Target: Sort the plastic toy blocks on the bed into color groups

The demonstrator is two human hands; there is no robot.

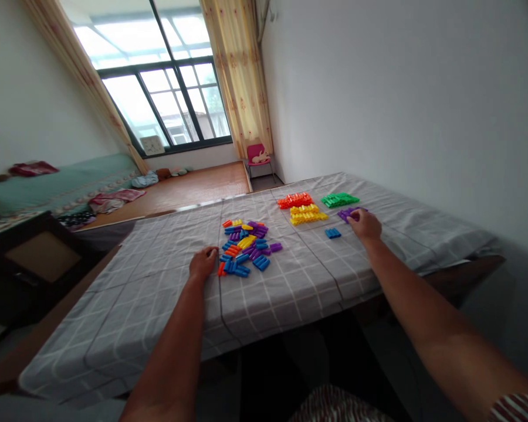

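My right hand (366, 224) is closed at a small purple group (347, 214), its fingers pinched on a purple piece. Just left of the mixed pile (246, 243) of blue, purple, yellow and orange pieces, my left hand (203, 261) rests on the cloth with its fingers curled; what it holds, if anything, is too small to name. Sorted by colour, a red-orange stack (294, 201), a yellow stack (307, 214) and a green stack (339, 200) lie towards the back right. A small blue group (332, 233) sits in front of the purple one.
A grey checked cloth (158, 281) covers the table. The white wall (400, 105) runs along the right side. Behind the table are a pink chair (256, 153), a window and curtains. A dark cabinet (22, 264) stands at the left.
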